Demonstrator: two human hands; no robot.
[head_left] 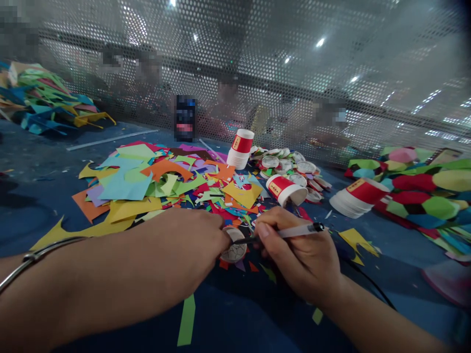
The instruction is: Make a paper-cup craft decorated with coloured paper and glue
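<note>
My left hand (191, 240) is closed on a small round paper disc (234, 251) with dark lines drawn on it, held just above the blue table (235, 318). My right hand (298, 255) grips a clear-barrelled black pen (294, 231), its tip touching the disc. A thin metal bangle (37, 257) sits on my left wrist. Scraps of coloured paper (154, 186) lie heaped just beyond both hands.
Stacks of red-and-white paper cups (240, 147) (358, 195), one cup on its side (287, 190) and several cut discs (290, 166) lie behind. Coloured patchwork pieces (423, 196) sit at right, more paper (44, 103) far left. A perforated screen (257, 73) closes the back.
</note>
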